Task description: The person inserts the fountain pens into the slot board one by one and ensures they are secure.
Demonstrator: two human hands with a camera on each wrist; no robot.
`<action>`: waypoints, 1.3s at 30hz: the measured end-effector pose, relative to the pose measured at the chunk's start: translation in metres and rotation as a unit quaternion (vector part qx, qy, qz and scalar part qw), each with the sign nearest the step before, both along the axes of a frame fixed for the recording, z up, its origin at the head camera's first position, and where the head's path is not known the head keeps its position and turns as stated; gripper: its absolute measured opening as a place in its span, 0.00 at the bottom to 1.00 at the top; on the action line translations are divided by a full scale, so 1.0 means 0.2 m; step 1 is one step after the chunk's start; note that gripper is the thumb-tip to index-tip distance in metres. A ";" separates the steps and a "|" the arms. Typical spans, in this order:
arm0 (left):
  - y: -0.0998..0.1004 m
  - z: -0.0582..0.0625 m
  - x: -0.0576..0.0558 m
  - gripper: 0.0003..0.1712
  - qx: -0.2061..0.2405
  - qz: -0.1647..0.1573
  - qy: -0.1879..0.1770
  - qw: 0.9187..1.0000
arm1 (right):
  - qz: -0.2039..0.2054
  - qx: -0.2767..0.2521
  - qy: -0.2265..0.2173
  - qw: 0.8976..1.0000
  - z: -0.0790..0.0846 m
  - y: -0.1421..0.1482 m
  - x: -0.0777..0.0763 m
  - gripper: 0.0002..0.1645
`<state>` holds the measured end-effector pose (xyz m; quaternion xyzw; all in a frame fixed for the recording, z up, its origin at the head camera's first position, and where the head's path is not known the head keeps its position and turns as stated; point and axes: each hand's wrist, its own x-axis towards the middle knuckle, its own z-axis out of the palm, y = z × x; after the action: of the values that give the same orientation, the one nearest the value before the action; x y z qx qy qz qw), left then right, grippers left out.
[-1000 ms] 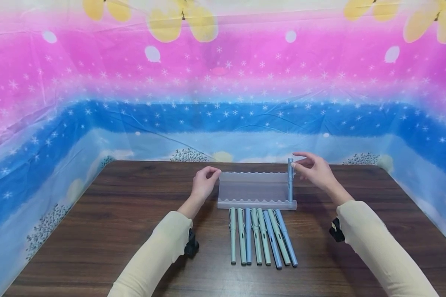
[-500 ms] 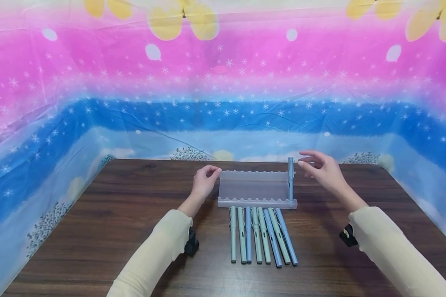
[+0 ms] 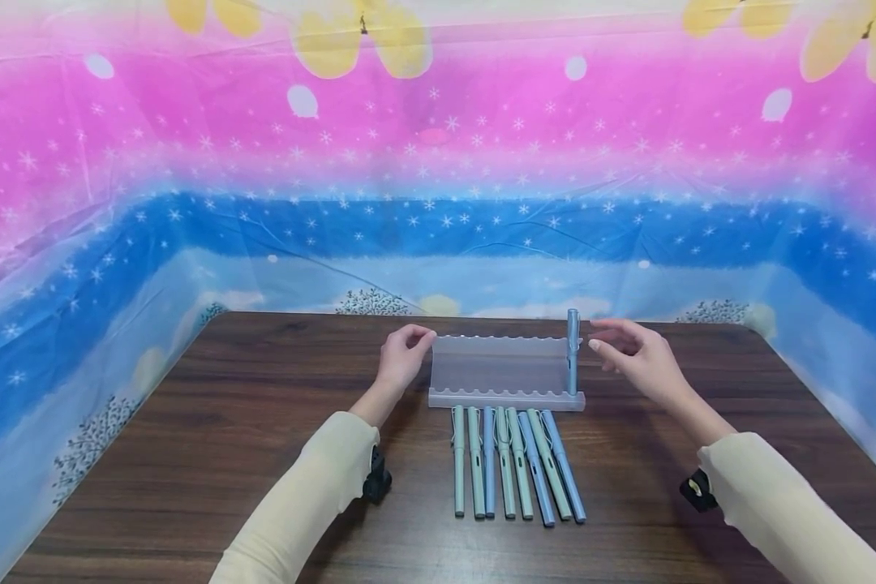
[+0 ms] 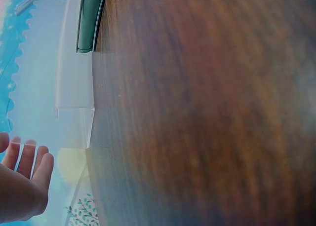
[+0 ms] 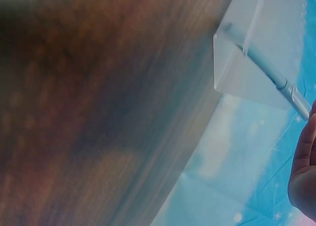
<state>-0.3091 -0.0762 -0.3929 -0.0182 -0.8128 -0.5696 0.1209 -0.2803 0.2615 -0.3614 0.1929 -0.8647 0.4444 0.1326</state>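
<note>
A clear plastic pen rack (image 3: 500, 367) with scalloped edges stands mid-table. My left hand (image 3: 400, 357) pinches its upper left corner between thumb and fingers. One blue pen (image 3: 573, 349) leans upright in the rack's right-end slot, cap up; the right wrist view shows this capped pen (image 5: 269, 68) slanting across the rack. Just right of it, my right hand (image 3: 641, 355) holds nothing, its fingers loosely bent and apart from the pen. In front of the rack lies a row of several capped pens, among them a green pen (image 3: 458, 466) and a blue pen (image 3: 567, 474).
The dark wooden table (image 3: 248, 422) extends around the rack on all sides. A printed cloth (image 3: 438, 227) in pink and blue hangs behind the table and along both sides. Black wrist cameras sit at both cuffs, such as the right camera (image 3: 698, 491).
My right hand has let go of the blue pen, leaving it upright in the rack, and has drawn back to the right and slightly down. The left hand stays at the rack's corner.
</note>
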 end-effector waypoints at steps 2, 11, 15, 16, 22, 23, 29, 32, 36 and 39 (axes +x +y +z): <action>0.00 0.00 0.00 0.10 0.001 0.000 0.001 1.000 | 0.000 -0.001 -0.005 1.000 -0.01 -0.01 0.02 0.21; 0.00 0.00 0.00 0.11 -0.001 0.000 -0.006 1.000 | 0.036 -0.012 -0.055 0.998 -0.07 -0.07 0.11 0.23; 0.00 0.00 0.00 0.11 -0.002 0.000 -0.007 1.000 | 0.056 0.006 -0.092 0.994 -0.09 -0.10 0.13 0.23; 0.00 0.00 0.00 0.11 -0.001 0.000 -0.006 1.000 | 0.060 0.013 -0.100 0.993 -0.10 -0.10 0.14 0.23; 0.00 0.00 0.00 0.11 -0.002 0.001 -0.007 1.000 | 0.090 0.058 -0.136 0.985 -0.15 -0.14 0.15 0.21; 0.00 0.00 -0.01 0.10 -0.001 0.001 -0.008 1.000 | 0.093 0.065 -0.141 0.983 -0.16 -0.14 0.16 0.21; 0.00 0.00 0.00 0.10 0.001 0.000 -0.005 1.000 | 0.100 0.107 -0.155 0.977 -0.19 -0.17 0.17 0.19; 0.00 0.00 0.00 0.10 0.000 0.000 -0.005 1.000 | 0.104 0.123 -0.152 0.975 -0.20 -0.19 0.17 0.18; 0.00 0.00 0.00 0.11 -0.001 0.001 -0.004 1.000 | 0.107 0.138 -0.150 0.973 -0.21 -0.20 0.17 0.17; 0.00 0.00 0.00 0.11 -0.002 0.005 -0.004 1.000 | 0.106 0.150 -0.145 0.972 -0.21 -0.21 0.17 0.17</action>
<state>-0.3096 -0.0754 -0.3931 -0.0125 -0.8143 -0.5676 0.1205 -0.2456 0.2187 -0.4043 0.2346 -0.9062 0.3442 -0.0728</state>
